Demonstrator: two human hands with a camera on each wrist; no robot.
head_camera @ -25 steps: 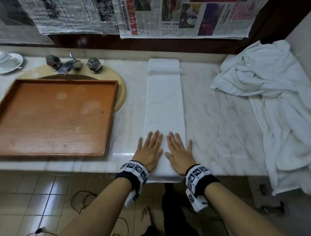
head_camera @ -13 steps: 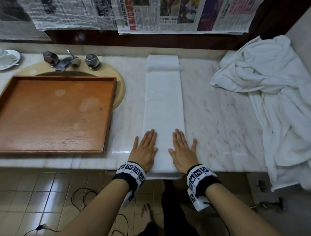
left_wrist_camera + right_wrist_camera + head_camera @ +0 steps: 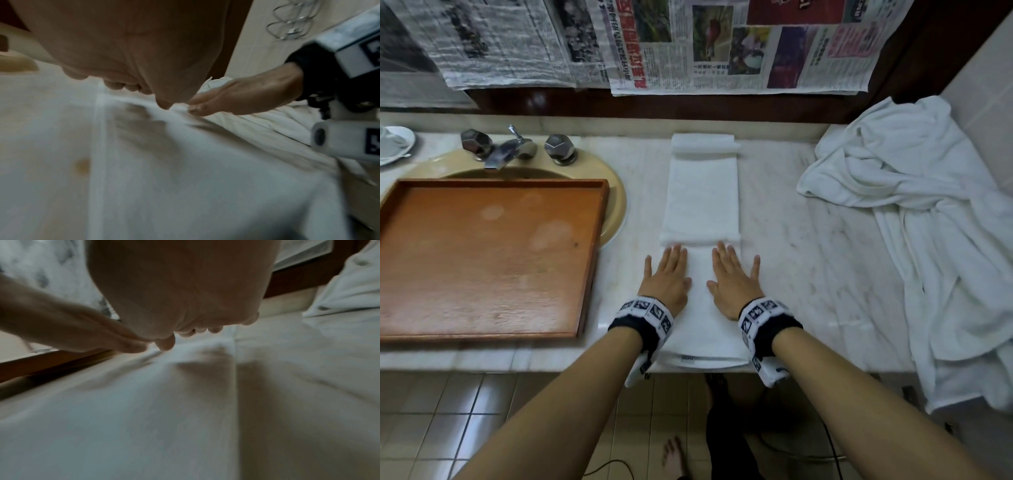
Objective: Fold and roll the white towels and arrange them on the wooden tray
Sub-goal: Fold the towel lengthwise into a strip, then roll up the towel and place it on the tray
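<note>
I see my left hand [image 3: 667,278] and right hand [image 3: 732,281] spread flat, fingers straight, pressing the folded white towel strip [image 3: 702,205] on the marble counter [image 3: 808,260], beside the wooden tray [image 3: 482,260].

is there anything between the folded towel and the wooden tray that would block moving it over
Nothing visible does. Only bare marble counter lies between the folded towel and the wooden tray, and no towels lie in the tray. Both hands rest flat on the towel.
</note>
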